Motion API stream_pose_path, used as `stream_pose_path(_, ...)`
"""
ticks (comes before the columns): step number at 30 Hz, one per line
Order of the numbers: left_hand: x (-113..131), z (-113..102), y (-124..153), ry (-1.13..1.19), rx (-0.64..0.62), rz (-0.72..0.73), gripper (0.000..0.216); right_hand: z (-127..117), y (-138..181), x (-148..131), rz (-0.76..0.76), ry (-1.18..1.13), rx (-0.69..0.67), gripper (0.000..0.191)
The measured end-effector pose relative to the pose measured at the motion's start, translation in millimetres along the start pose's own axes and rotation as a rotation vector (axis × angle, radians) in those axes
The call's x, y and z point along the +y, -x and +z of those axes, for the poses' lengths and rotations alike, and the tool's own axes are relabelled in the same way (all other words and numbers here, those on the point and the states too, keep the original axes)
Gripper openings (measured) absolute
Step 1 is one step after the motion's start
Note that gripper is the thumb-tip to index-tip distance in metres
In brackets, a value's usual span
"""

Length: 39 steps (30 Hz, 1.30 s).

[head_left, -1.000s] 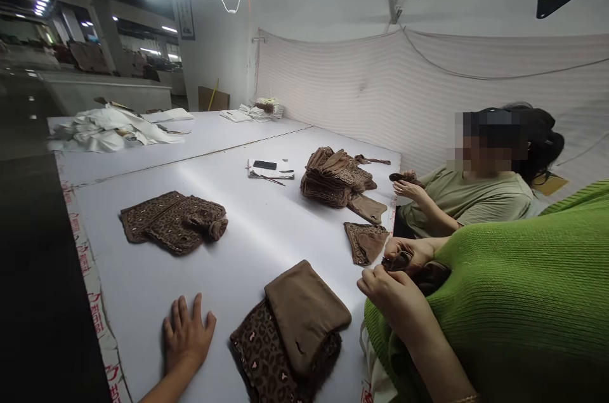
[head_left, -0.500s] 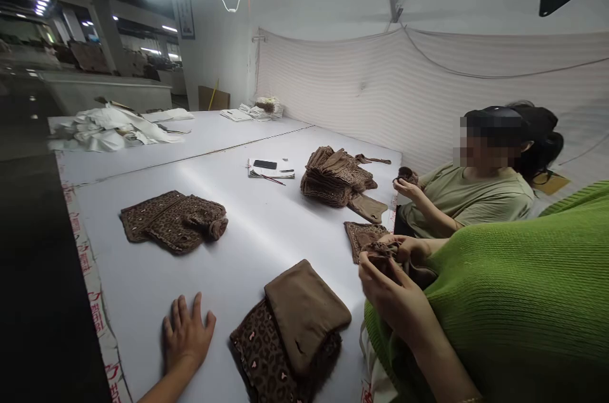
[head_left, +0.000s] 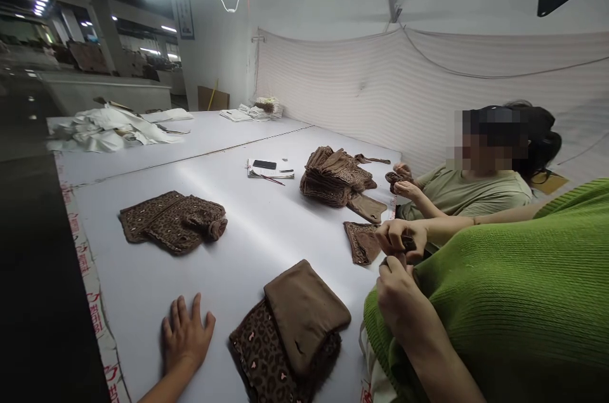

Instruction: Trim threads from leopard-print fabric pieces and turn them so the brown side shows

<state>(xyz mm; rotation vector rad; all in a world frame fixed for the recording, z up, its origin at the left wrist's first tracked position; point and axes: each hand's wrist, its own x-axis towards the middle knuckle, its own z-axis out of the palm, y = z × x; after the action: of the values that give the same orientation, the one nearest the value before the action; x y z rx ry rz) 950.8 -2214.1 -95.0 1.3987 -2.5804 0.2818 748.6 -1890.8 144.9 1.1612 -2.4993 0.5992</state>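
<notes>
Head view: the wearer's left hand (head_left: pixel 186 334) lies palm down on the white table (head_left: pixel 266 225), near left, fingers spread and gripping nothing. The right hand is out of view; I cannot tell its state. Near centre, right of the left hand and apart from it, a plain brown piece (head_left: pixel 307 314) overlaps leopard-print cloth (head_left: pixel 259 349). A flat, relaxed palm, clear of the cloth edges, seems the steadiest rest.

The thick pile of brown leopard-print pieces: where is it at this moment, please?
In the head view, the pile lies right of centre on the white table, between the white papers and the olive-shirted co-worker's hands.
</notes>
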Motion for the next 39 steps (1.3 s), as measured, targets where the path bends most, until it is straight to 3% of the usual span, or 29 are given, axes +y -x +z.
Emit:
stream_pose_path(6, 1, -3, -1, -0.04, -0.031, -0.001, 0.053, 1, 15, 16, 0.087, -0.016, 0.035, 0.026)
stream_pose_path(11, 1, -6, -1, -0.054, -0.042, -0.001, 0.053, 3, 16, 15, 0.103, -0.048, 0.053, 0.039)
stream_pose_path(15, 1, -5, 0, -0.032, -0.023, 0.003, 0.053, 5, 11, 20, 0.073, -0.078, 0.04, 0.027)
stream_pose_path(22, 0, -4, 0, -0.022, -0.012, -0.007, 0.051, 11, 14, 41, 0.114, -0.103, 0.07, 0.025)
stream_pose_path(30, 0, -9, -1, 0.188, -0.002, -0.015, 0.047, 19, 35, 30, 0.168, -0.152, 0.055, 0.025)
stream_pose_path(34, -2, -13, -2, 0.18, -0.034, -0.002, 0.05, 22, 38, 32, 0.21, -0.214, -0.004, 0.028)
stream_pose_path(37, -3, -15, -3, 0.164, -0.062, -0.001, 0.051, 47, 62, 11, 0.242, -0.265, -0.066, 0.023)
stream_pose_path(39, -4, -16, -3, 0.158, -0.078, -0.003, 0.051, 72, 93, -20, 0.261, -0.29, -0.11, 0.021)
